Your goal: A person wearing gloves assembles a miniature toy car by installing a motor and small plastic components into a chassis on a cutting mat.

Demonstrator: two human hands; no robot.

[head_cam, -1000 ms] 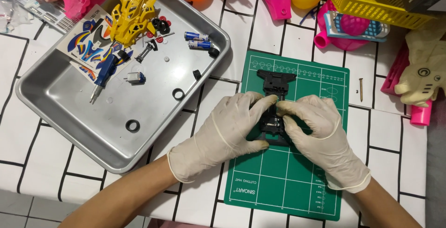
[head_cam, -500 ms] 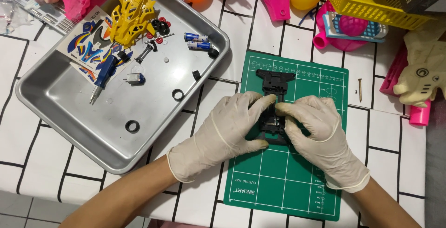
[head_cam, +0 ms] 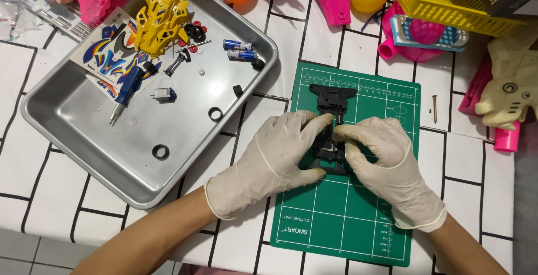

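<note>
Head view. Black toy car chassis (head_cam: 332, 119) lies lengthwise on the green cutting mat (head_cam: 347, 219), front end pointing to 12 o'clock. Both hands gloved (cream latex).

Left hand (head_cam: 273, 162) comes in from 7 o'clock, fingers curled over the chassis's left flank, thumb tucked under its rear edge; closed on the chassis. Right hand (head_cam: 386, 165) comes in from 5 o'clock, fingers bent over the right flank, fingertips (head_cam: 343, 133) meeting the left hand's at mid-chassis; also gripping it. The chassis sits between the two hands: rear half covered by them, front half exposed at 12 o'clock of the knuckles.

At 10 o'clock of the left hand: a metal tray (head_cam: 84, 157), touching the mat's upper left corner. In it: a yellow car body shell (head_cam: 159, 21), a sticker sheet (head_cam: 109, 56), a blue-handled screwdriver (head_cam: 126, 90), two batteries (head_cam: 238, 49), a small motor (head_cam: 162, 94) and black tyre rings (head_cam: 161, 151) (loose, well apart).

At 1 o'clock of the right hand, just off the mat, a small nail (head_cam: 434, 108) on the white tiled table (head_cam: 50, 196).
</note>
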